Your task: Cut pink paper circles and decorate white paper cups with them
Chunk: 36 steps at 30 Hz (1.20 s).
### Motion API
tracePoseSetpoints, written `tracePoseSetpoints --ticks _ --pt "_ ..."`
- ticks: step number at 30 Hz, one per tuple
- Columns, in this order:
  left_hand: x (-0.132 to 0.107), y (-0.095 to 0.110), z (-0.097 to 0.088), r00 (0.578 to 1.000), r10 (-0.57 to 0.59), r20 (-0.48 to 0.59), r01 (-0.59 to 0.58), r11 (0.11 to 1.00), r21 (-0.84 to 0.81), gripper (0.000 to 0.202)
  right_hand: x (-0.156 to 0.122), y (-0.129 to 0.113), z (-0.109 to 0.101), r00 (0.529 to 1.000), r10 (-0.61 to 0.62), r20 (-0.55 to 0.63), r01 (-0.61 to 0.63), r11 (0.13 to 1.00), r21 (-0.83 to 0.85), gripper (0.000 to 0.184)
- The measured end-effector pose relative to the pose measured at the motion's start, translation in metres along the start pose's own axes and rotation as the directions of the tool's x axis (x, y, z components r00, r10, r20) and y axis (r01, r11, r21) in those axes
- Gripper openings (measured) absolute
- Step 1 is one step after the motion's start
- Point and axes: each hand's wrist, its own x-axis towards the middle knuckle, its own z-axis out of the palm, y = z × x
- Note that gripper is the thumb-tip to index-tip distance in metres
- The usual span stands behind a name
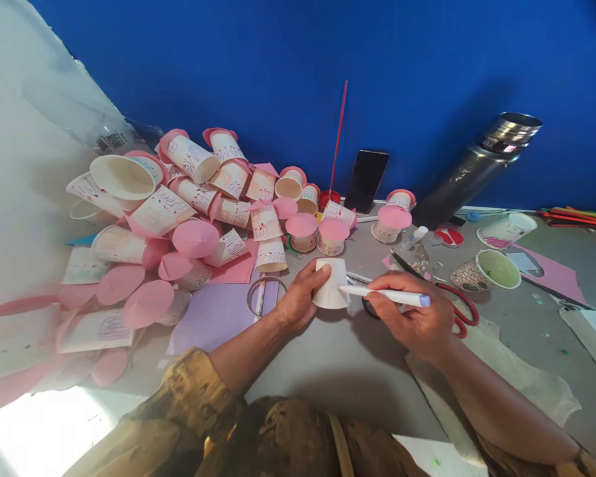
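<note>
A plain white paper cup (332,286) is held in my left hand (300,298), whose fingers wrap its left side. The cup's wider end faces down toward me. My right hand (414,315) grips a white felt-tip pen (392,294) with a purple end. The pen's tip meets the right part of the cup's wall; any mark there is too small to make out. Red-handled scissors (464,308) lie beside my right hand, partly hidden by it. A roll of tape (251,298) and another marker (261,295) rest left of my left wrist.
Several decorated paper cups with pink discs (196,238) are piled at the left. Purple paper (203,321) lies under some. A phone (366,179) and a dark flask (461,175) stand by the blue wall (278,66). Two more cups (506,230) sit at the right.
</note>
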Motion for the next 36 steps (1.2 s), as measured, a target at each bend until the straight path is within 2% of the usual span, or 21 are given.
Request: tracePoseSetpoints --ticks 6,11,17,23,28,33,36 --pt "0.0001 -0.0016 -0.0025 1.0 -0.011 -0.003 0.011 1.0 -0.014 0.04 -0.0003 0.0017 0.0021 0.995 -0.094 0.04 0.093 0.996 0.014 0.011" --pt "0.0011 -0.0017 -0.0041 1.0 -0.009 -0.009 0.008 0.999 -0.032 0.036 0.0005 -0.0009 0.0009 0.979 -0.101 0.179 0.083 0.991 0.108 0.014" --pt "0.0024 -0.0024 -0.0036 0.999 -0.038 0.005 0.039 0.997 -0.07 0.036 0.001 -0.0001 -0.0002 0.997 -0.068 0.018 0.068 0.998 0.014 0.009" --pt "0.0032 -0.0032 -0.0057 0.998 -0.058 0.001 0.057 0.993 -0.1 0.032 0.0019 -0.0006 -0.0018 0.985 -0.097 0.143 0.085 0.993 0.086 0.013" --pt "0.0026 -0.0027 -0.0046 0.998 -0.068 0.018 0.069 0.993 -0.095 0.035 0.0015 0.0002 -0.001 0.991 -0.117 0.063 0.114 0.992 0.054 0.009" --pt "0.0026 -0.003 -0.0048 0.998 -0.053 0.026 0.055 0.995 -0.085 0.033 0.0018 0.0 -0.001 0.98 -0.14 0.143 0.122 0.985 0.123 0.011" --pt "0.0027 -0.0036 -0.0048 0.998 -0.058 0.035 0.061 0.995 -0.085 0.037 0.0017 0.0006 -0.001 0.985 -0.146 0.091 0.138 0.987 0.088 0.009"
